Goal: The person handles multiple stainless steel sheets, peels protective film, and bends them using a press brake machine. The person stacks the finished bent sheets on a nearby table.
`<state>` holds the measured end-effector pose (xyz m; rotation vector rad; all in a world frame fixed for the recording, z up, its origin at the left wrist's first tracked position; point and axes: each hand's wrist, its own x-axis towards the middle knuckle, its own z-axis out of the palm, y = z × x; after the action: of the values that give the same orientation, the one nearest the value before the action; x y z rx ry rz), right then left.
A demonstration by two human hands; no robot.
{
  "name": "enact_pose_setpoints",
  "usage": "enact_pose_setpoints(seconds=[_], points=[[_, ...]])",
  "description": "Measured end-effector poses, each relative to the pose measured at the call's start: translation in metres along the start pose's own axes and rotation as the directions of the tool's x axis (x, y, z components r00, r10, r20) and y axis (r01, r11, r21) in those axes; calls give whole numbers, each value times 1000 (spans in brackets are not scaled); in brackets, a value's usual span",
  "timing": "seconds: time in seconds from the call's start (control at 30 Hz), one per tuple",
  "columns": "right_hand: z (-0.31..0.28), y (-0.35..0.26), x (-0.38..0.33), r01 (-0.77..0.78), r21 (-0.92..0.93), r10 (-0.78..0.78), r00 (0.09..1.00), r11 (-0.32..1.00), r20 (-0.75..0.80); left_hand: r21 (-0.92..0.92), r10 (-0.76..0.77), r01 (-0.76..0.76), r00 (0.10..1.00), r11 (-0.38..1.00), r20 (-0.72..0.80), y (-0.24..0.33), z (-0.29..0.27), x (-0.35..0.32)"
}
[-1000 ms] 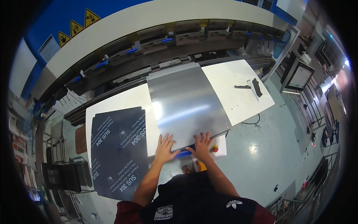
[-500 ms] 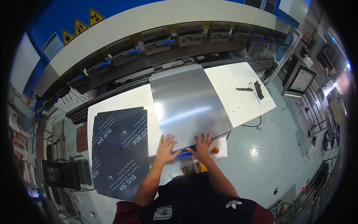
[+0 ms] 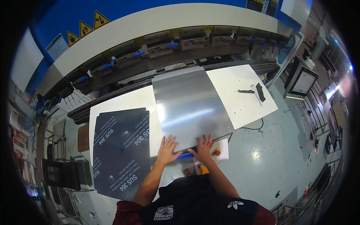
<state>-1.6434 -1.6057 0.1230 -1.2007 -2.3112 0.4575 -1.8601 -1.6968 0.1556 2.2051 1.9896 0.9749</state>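
A: How are the hands set?
B: Both rest at the near edge of a bare metal sheet [image 3: 191, 101], the left hand [image 3: 167, 148] by its left corner, the right hand [image 3: 203, 147] right of the middle. The forearms rise from below and lean in toward each other.
A: Gripping it?
B: The fingers are spread out over the top face, thumbs angled inward along the edge. I can't tell whether the thumbs press against it.
A: And the sheet, where does it lie?
B: Across the middle of a white tabletop [image 3: 233, 107], its far end reaching the lower bed of a press brake [image 3: 161, 19].
A: What's around?
B: A dark film-covered sheet [image 3: 122, 150] lies on the left, close beside the left forearm. A black-and-silver tool [image 3: 260, 93] lies on the right. A red emergency-stop button [image 3: 217, 152] sits near the right hand; a monitor [image 3: 304, 81] stands well beyond.
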Motion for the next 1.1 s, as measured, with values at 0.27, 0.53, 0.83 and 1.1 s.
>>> enact_pose_setpoints(seconds=[0.27,0.53,0.83,1.1], points=[[0,0,0,-15,-8,15,1000,1000,-2,-27,-231,230,967,973,-104,-32,-29,-4],[-4,-1,0,-53,-67,54,998,996,22,117,-343,380,905,917,-250,-45,-13,-14],[-21,-17,1,-161,-73,154,984,984,-89,68,-367,396,893,916,-262,-46,-16,-13],[-30,-31,1,-307,-69,291,941,949,-171,42,-382,409,880,912,-281,-46,-18,-14]])
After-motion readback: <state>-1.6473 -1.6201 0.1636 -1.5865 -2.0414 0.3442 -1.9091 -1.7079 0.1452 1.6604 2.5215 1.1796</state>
